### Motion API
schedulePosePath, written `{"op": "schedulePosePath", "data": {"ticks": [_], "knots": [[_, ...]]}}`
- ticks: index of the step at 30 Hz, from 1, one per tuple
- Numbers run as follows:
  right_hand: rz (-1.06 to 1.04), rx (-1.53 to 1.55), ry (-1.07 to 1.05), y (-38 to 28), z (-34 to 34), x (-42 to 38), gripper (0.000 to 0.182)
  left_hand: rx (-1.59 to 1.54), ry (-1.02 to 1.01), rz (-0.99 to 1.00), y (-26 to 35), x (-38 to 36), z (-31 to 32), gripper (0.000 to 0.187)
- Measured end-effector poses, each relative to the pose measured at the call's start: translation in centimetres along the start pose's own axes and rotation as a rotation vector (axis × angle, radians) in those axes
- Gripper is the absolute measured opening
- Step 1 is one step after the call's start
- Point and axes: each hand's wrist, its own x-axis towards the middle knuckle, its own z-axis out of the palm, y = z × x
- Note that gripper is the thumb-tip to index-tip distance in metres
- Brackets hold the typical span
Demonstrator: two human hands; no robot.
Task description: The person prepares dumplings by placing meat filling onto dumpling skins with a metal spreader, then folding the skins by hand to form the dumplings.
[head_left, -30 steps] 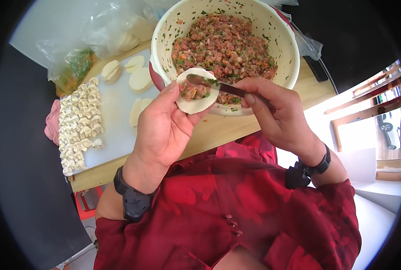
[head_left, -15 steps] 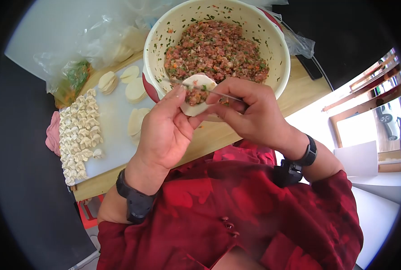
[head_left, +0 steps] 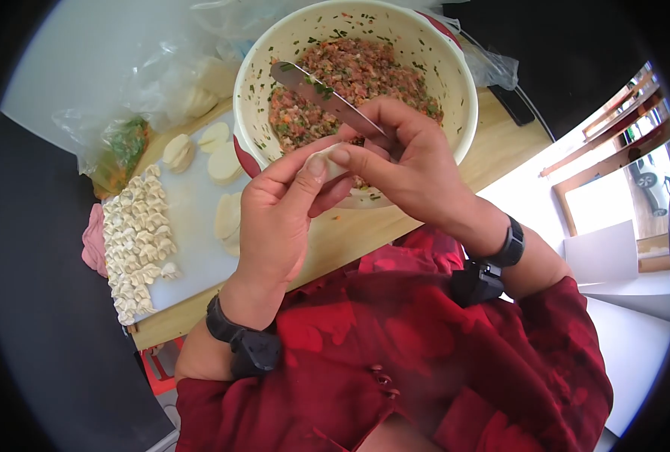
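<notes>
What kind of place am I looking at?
Probably a food-preparation area, possibly a kitchen: a big bowl of minced filling, folded dumplings on a white board, and round wrappers.

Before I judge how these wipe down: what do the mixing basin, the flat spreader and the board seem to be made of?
Mixing basin: probably plastic, lightly glossy; its smooth cream wall has a soft sheen.
Flat spreader: likely metal, fairly polished; it looks thin, grey and reflective.
Board: perhaps matte plastic, pale and even without visible grain; exact type unclear.

The blade (head_left: 339,108) looks like shiny metal, the bowl (head_left: 457,102) smooth plastic.
</notes>
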Motion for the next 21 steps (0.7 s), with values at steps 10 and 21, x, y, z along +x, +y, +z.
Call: {"op": "schedulePosePath", "data": {"ticks": [10,21], "knots": [[-0.158,-0.059,-0.046,1.2,0.0,-0.3,0.027,-0.007,0.036,-0.001,0.2,-0.5,-1.8,0.024],[-0.221,-0.399,-0.136,-1.2,0.9,-0.1,0.019,0.346,0.117,0.338,-0.6,-0.9,-3.9,0.019]]}}
